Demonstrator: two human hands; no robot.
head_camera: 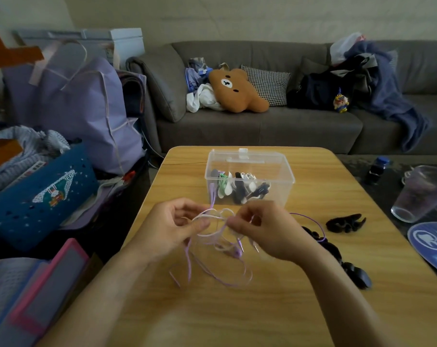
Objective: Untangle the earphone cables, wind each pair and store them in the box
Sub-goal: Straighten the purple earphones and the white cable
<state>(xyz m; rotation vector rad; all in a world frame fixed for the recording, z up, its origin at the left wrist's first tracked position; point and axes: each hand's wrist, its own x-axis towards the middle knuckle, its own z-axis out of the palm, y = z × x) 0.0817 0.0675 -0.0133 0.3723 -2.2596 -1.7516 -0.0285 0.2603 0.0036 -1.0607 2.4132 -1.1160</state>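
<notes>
Where the cables cross between the hands: strands blur together, so the separate pairs cannot be told apart.
Left hand (173,225): fingers curled, pinching the lilac earphone cables (212,236) at the left of the tangle.
Right hand (260,227): fingers curled, pinching the same tangle from the right.
Cable run: loops hang from the hands and trail toward the near edge of the wooden table (237,316); one strand arcs right.
Black cable (337,256): partly hidden behind the right wrist, lying along the right side.
Black bundle (345,222): farther right, apart from the hands.
Clear box (250,179): just beyond the hands, lid open, holding wound pairs too small to count.
Glass (422,194): off the table, right.
Sofa (262,121): far side, strewn with clothes.
</notes>
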